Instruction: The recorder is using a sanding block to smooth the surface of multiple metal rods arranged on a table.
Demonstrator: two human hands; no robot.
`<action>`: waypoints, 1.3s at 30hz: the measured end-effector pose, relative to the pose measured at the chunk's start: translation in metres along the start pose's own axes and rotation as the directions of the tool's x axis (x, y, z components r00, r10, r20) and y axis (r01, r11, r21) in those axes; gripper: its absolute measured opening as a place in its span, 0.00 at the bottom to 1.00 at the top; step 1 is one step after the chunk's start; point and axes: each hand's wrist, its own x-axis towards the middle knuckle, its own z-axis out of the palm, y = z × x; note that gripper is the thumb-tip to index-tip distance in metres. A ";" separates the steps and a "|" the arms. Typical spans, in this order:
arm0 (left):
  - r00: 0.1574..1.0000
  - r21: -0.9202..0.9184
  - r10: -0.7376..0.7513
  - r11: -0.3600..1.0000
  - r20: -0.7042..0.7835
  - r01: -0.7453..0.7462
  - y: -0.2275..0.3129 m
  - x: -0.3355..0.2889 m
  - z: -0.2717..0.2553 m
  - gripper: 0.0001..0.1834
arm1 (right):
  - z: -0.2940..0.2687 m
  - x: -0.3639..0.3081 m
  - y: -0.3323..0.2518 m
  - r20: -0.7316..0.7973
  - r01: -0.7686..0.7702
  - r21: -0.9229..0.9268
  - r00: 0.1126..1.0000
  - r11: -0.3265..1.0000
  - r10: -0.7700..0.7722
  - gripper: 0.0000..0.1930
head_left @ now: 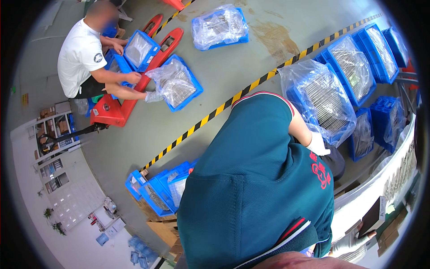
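Observation:
My torso in a dark green shirt fills the lower middle, with the left shoulder foremost. My left hand (317,144), in a white glove, hangs beside a blue crate (350,130) of thin metal rods in clear plastic film (298,74). Its fingers are partly hidden by my chest, so their grip is unclear. At the lower right, my right hand (368,234), pale glove with bare fingertips, is closed on a dark flat box (372,219). Long rods under clear film (396,179) lie behind that box.
More filled blue crates (349,67) stand at the right. A black-and-yellow floor stripe (219,107) runs diagonally. Beyond it, a person in a white shirt (80,51) handles crates by a red pallet jack (107,112). Blue crates (154,197) sit on a wooden pallet at lower left.

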 end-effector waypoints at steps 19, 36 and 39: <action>0.999 0.131 -0.007 0.991 0.036 0.002 -0.003 -0.020 -0.005 0.28 | -0.007 -0.057 0.003 0.046 -0.019 -0.089 0.999 0.996 0.024 0.31; 0.873 0.236 0.396 0.854 0.286 -0.464 0.037 0.005 0.014 0.27 | -0.120 -0.213 -0.077 -0.232 -0.463 -0.362 0.885 0.809 0.403 0.33; 0.844 0.237 0.382 0.841 0.377 -0.486 0.059 0.014 0.020 0.26 | -0.136 -0.229 -0.107 -0.379 -0.697 -0.255 0.710 0.670 0.594 0.32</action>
